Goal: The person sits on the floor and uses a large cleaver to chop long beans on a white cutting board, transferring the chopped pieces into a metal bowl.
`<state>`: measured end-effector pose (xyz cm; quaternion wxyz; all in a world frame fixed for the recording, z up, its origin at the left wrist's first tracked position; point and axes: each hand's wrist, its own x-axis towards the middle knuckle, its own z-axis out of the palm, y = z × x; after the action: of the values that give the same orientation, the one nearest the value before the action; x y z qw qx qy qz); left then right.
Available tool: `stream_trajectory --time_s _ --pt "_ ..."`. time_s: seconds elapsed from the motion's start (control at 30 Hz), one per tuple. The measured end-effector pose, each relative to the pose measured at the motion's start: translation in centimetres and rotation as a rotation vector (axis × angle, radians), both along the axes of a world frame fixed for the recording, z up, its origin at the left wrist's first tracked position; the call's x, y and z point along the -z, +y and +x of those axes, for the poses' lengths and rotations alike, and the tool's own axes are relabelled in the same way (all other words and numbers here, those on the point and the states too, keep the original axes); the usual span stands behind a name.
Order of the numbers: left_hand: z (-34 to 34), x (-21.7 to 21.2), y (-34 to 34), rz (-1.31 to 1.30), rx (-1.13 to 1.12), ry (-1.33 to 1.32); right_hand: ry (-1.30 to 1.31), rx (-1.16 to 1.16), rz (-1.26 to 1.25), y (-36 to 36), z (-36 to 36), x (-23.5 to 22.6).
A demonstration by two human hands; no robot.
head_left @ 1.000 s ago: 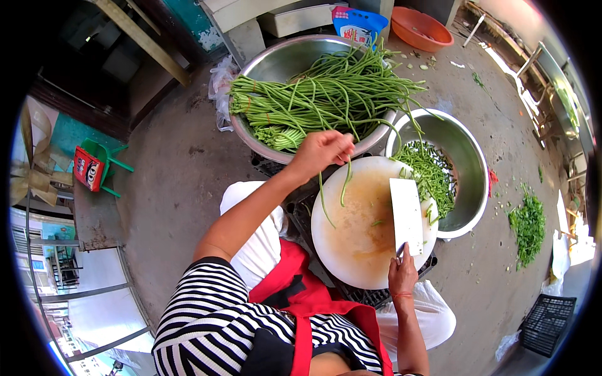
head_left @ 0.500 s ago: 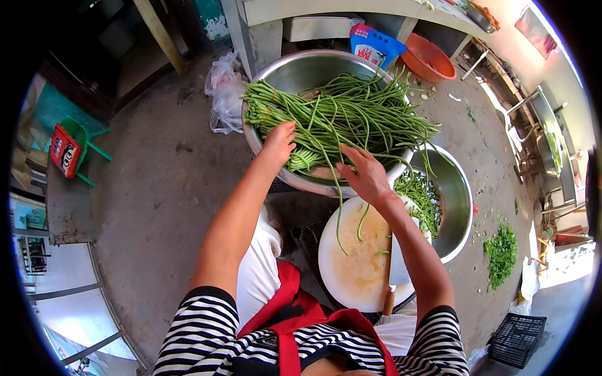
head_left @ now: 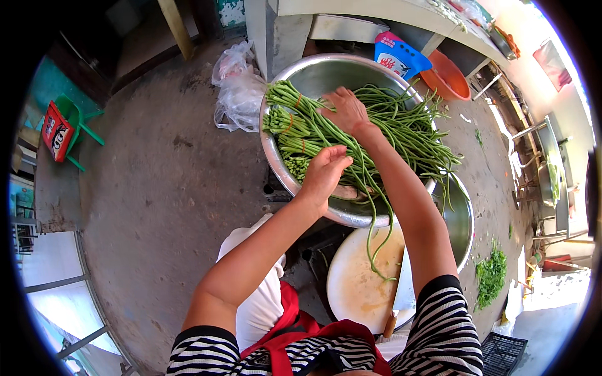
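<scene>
Bundles of long green beans [head_left: 401, 128], tied with thin bands at their left ends, fill a wide steel basin [head_left: 271, 141]. Over the bundles' middle, my right hand [head_left: 347, 113] lies with its fingers apart, slightly blurred. My left hand [head_left: 324, 177] is nearer me at the basin's front, fingers curled against the thumb beside some strands. Whether a bean is in that pinch is hidden. A few long strands hang over the front rim onto a round white cutting board [head_left: 351, 282]. On the board's right side rests a cleaver [head_left: 405, 285] with a wooden handle.
A second steel basin [head_left: 463, 219] sits to the right, partly behind my right arm. Leafy greens [head_left: 491, 276] lie on the floor beyond it. Plastic bags [head_left: 241, 94], a blue-and-pink package [head_left: 401, 56] and an orange basin [head_left: 446, 76] surround the large basin.
My right hand has moved up and left, from the basin's front onto the bundles. My left hand has come lower and right, toward the front rim. The whole view has shifted somewhat.
</scene>
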<state>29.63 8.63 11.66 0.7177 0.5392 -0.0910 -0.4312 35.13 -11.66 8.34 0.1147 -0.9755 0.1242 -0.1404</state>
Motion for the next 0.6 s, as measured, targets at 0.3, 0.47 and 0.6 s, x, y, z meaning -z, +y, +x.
stream_trajectory --time_s 0.3,0.47,0.6 --pt "-1.2 -0.6 -0.4 0.063 -0.035 0.149 0.169 -0.106 0.243 -1.2 7.8 2.1" --pt "1.3 0.2 0.6 0.055 -0.193 0.140 -0.128 -0.167 0.521 -4.1 2.9 -2.3" --pt "4.4 -1.2 2.1 -0.043 -0.301 0.057 -0.309 -0.177 0.804 -2.5 -3.1 -13.6"
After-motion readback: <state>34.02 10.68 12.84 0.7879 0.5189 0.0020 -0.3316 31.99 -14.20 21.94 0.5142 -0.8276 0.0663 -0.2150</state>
